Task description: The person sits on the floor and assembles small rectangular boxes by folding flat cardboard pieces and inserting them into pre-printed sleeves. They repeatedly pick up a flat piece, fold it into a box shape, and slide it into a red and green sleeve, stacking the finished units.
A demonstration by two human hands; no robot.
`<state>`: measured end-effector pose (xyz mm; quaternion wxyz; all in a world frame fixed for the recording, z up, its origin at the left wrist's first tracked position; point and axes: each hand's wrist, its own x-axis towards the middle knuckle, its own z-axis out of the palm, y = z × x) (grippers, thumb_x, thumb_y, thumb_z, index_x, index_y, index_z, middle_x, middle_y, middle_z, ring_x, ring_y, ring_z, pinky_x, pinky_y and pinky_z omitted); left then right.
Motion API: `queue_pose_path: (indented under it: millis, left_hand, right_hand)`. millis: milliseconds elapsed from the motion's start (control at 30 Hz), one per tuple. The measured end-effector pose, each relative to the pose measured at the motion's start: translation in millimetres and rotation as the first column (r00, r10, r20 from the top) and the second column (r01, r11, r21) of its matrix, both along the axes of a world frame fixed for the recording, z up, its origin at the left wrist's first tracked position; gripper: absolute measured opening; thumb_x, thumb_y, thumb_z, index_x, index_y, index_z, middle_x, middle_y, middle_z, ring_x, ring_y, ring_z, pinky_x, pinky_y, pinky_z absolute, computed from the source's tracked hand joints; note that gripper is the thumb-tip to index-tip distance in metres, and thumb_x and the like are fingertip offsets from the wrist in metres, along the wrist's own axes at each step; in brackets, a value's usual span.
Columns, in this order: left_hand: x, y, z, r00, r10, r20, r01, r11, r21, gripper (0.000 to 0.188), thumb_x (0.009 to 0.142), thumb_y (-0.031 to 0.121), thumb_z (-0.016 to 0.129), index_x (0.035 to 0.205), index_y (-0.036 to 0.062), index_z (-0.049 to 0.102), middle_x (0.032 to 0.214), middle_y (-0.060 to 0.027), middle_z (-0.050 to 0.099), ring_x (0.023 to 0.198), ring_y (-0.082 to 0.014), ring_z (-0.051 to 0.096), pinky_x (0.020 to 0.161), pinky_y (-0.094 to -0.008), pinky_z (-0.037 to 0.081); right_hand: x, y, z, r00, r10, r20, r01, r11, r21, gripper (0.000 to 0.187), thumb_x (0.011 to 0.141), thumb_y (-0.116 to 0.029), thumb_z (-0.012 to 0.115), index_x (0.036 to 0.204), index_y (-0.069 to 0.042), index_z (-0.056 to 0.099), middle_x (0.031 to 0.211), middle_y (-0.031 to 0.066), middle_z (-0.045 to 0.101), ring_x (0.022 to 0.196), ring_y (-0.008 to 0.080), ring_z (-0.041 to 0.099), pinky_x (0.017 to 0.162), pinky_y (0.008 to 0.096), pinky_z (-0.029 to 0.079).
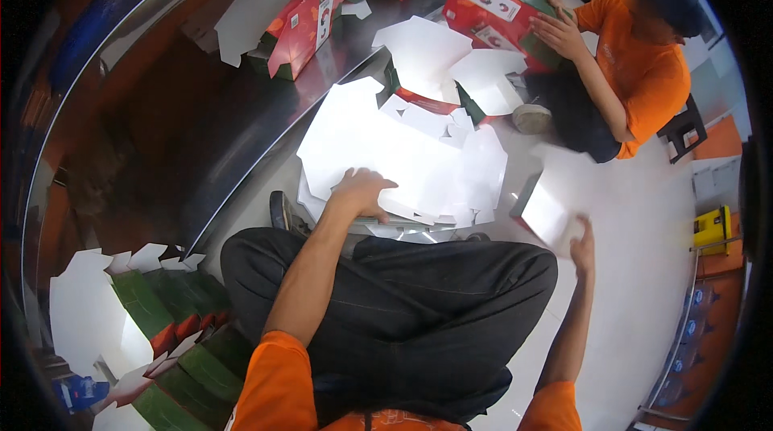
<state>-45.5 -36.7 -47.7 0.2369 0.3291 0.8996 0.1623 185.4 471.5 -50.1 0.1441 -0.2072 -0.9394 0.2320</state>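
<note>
A pile of flat white carton blanks (378,145) lies on the floor in front of my crossed legs. On its near left part rests my left hand (362,193), fingers spread and thumb pointing right. Out to the right, my right hand (581,244) is at the near right edge of a partly folded carton (551,197), white inside with a dark outer side. Hand and carton are slightly smeared by motion, and part of the grip is hard to see. The carton is tilted above or against the floor; I cannot tell which.
Folded green and red cartons (173,302) stand at my lower left. Open cartons (427,60) sit beyond the pile, and red cartons (310,28) rest on the dark metal-edged surface. A person in orange (644,68) sits at the far right, hands on a red-green carton (491,8).
</note>
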Motion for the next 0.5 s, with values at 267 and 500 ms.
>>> queue_pose_path:
  millis: [267, 500]
  left_hand:
    - [-6, -3, -35, 0.994, 0.101, 0.039, -0.103, 0.993, 0.061, 0.023, 0.086, 0.023, 0.060, 0.107, 0.0163, 0.069, 0.097, -0.0119, 0.069, 0.098, -0.0294, 0.064, 0.082, -0.0425, 0.050]
    - [-2, 12, 16, 0.842, 0.314, -0.438, -0.079, 0.876, 0.476, 0.016, 0.081, 0.007, 0.055, 0.088, 0.0095, 0.068, 0.083, -0.0086, 0.068, 0.080, -0.0302, 0.065, 0.071, -0.0435, 0.051]
  right_hand:
    - [41, -59, 12, 0.731, -0.196, 0.654, 0.411, 0.891, -0.192, 0.044, 0.087, -0.015, 0.059, 0.130, -0.006, 0.055, 0.081, 0.0189, 0.067, 0.071, 0.0265, 0.068, 0.067, 0.0356, 0.055]
    - [-38, -177, 152, 0.997, 0.041, 0.066, -0.020, 0.957, -0.290, 0.026, 0.093, -0.018, 0.062, 0.107, 0.004, 0.062, 0.071, 0.0120, 0.065, 0.061, 0.0147, 0.063, 0.058, 0.0264, 0.049]
